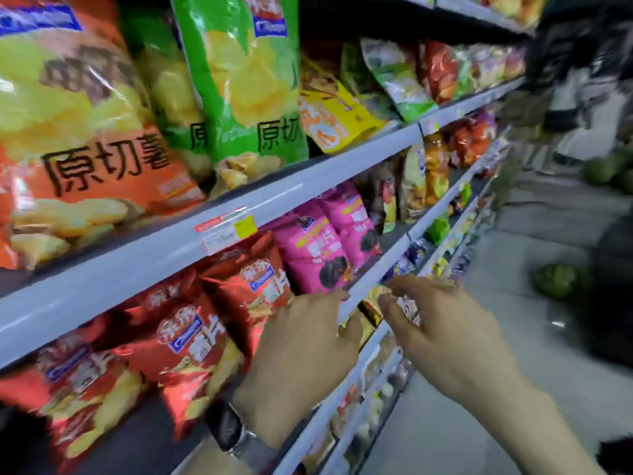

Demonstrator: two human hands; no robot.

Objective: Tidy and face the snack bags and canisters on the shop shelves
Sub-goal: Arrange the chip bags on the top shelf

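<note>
Shop shelves run from left to far right. The upper shelf holds a big orange chip bag [68, 132] and green chip bags [246, 80]. Below stand red chip bags [191, 341] and pink bags [318, 248]. My left hand [301, 358], with a watch on its wrist, hovers in front of the red bags with fingers apart and nothing in it. My right hand [442, 334] reaches toward small yellow and dark packets [370, 310] on a lower shelf, fingers spread, holding nothing. The picture is blurred by motion.
A grey shelf rail [137, 269] with a price tag [226, 228] crosses the view. More mixed bags [442, 70] line the shelves to the far right. Green round fruits [555, 279] lie on the aisle floor at right, beside dark shapes.
</note>
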